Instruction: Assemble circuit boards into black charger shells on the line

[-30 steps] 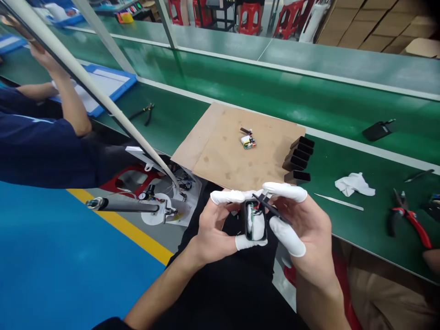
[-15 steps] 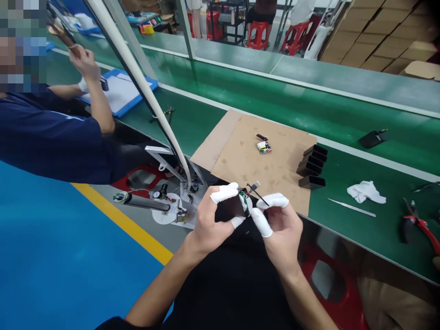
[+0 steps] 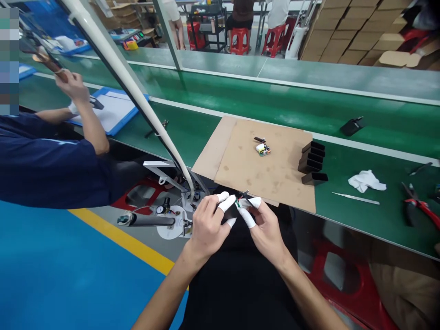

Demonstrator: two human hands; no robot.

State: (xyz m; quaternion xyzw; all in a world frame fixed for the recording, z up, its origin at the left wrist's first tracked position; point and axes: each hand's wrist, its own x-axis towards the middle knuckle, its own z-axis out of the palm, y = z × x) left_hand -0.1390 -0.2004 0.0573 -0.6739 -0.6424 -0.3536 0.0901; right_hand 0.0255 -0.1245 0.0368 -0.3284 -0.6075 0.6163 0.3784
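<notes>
Both hands meet in front of my body, white finger cots on several fingertips. My right hand [image 3: 266,229] pinches a small circuit board [image 3: 238,202], whose green edge shows between the fingertips. A dark cable [image 3: 246,197] sticks up from it. My left hand [image 3: 208,224] is curled with its fingertips at the board's left side; whether it grips the board or a black case behind the fingers is hidden. On the brown cardboard sheet [image 3: 261,172] beyond lie another circuit board with white and yellow parts [image 3: 263,150] and a small black strip [image 3: 259,140].
Several black open cases [image 3: 314,178] stand at the sheet's right edge. Farther right lie a white cloth [image 3: 366,181], tweezers [image 3: 355,198], red-handled pliers [image 3: 421,208] and a black device [image 3: 352,126]. A slanted white pole [image 3: 127,87] rises at left, near a co-worker's arm [image 3: 85,114].
My left fingers have closed in toward the board, and the black case they held is now out of sight. My right hand has shifted left. The camera view has turned slightly.
</notes>
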